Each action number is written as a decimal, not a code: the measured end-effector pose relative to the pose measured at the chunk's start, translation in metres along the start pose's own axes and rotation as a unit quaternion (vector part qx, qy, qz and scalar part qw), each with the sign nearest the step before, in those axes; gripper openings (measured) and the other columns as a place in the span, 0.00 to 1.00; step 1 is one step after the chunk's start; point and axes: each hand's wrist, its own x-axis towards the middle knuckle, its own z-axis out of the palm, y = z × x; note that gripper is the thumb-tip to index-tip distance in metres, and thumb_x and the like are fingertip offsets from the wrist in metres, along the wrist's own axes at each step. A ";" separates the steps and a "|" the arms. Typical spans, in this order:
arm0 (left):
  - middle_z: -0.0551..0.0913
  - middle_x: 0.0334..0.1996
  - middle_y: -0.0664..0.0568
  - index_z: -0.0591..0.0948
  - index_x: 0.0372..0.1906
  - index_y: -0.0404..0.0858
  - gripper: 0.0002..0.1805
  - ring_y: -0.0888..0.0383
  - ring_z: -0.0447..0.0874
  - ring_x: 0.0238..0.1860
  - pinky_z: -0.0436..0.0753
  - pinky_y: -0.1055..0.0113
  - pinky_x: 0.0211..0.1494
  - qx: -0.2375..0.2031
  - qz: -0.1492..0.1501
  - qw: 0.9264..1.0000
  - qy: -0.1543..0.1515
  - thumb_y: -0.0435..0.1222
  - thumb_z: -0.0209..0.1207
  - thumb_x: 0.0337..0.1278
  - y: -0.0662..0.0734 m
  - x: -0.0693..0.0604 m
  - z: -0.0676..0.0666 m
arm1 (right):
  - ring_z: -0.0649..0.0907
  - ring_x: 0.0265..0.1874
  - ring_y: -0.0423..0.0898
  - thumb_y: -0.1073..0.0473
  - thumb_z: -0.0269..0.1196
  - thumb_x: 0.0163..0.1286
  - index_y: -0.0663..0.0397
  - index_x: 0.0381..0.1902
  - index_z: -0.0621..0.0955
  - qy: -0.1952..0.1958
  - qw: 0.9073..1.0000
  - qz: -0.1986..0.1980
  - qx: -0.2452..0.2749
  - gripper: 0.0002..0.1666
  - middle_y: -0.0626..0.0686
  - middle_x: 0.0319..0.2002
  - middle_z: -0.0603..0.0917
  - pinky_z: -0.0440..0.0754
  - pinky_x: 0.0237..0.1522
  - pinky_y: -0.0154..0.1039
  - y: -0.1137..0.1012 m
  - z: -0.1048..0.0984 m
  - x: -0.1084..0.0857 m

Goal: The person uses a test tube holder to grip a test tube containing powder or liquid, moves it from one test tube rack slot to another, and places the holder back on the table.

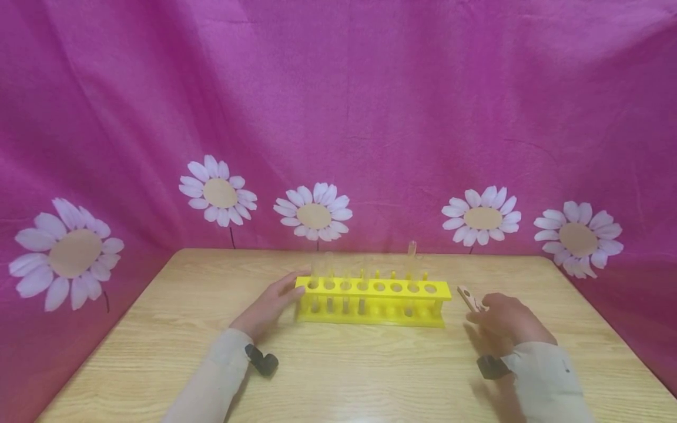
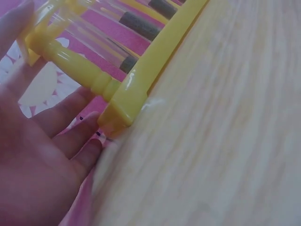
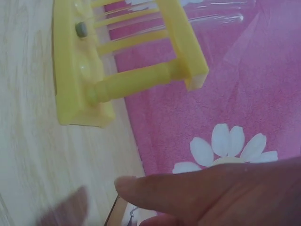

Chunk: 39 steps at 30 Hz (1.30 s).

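A yellow test tube rack (image 1: 372, 294) stands on the table, with several clear test tubes in its left holes and one taller-standing tube (image 1: 412, 261) toward the right. Dark grey matter (image 2: 141, 26) shows at the bottoms of the tubes in the left wrist view. My left hand (image 1: 271, 302) holds the rack's left end, thumb at the top plate and fingers behind the end post. Right of the rack, my right hand (image 1: 510, 317) pinches a wooden test tube holder (image 1: 468, 297) with a metal spring. In the right wrist view most of that holder is hidden below the thumb.
The light wooden table (image 1: 338, 370) reaches back to a pink cloth (image 1: 370, 117) printed with white daisies, which also hangs at both sides. Yellow drying pegs (image 1: 394, 275) stick up along the rack's back. Each wrist carries a small black camera.
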 end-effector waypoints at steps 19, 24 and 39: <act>0.57 0.74 0.54 0.62 0.73 0.51 0.37 0.49 0.45 0.75 0.43 0.41 0.74 -0.025 -0.033 0.999 0.021 0.61 0.50 0.64 -0.006 -0.005 0.004 | 0.74 0.21 0.53 0.60 0.60 0.54 0.61 0.23 0.77 0.047 0.996 0.058 -0.049 0.08 0.56 0.21 0.75 0.74 0.22 0.42 0.003 0.006 0.004; 0.56 0.74 0.53 0.61 0.74 0.49 0.39 0.48 0.44 0.76 0.43 0.41 0.74 -0.029 -0.038 0.999 0.024 0.61 0.50 0.63 -0.005 -0.004 0.004 | 0.74 0.22 0.53 0.61 0.61 0.52 0.61 0.23 0.76 0.055 0.995 0.057 -0.057 0.07 0.57 0.21 0.75 0.73 0.21 0.42 0.003 0.006 0.005; 0.57 0.74 0.56 0.62 0.73 0.53 0.41 0.49 0.45 0.76 0.43 0.39 0.73 -0.019 -0.062 0.997 0.037 0.66 0.50 0.58 -0.007 -0.006 0.004 | 0.73 0.25 0.53 0.66 0.63 0.51 0.65 0.29 0.76 0.041 0.998 0.037 -0.042 0.09 0.57 0.25 0.75 0.75 0.26 0.43 0.000 0.005 0.001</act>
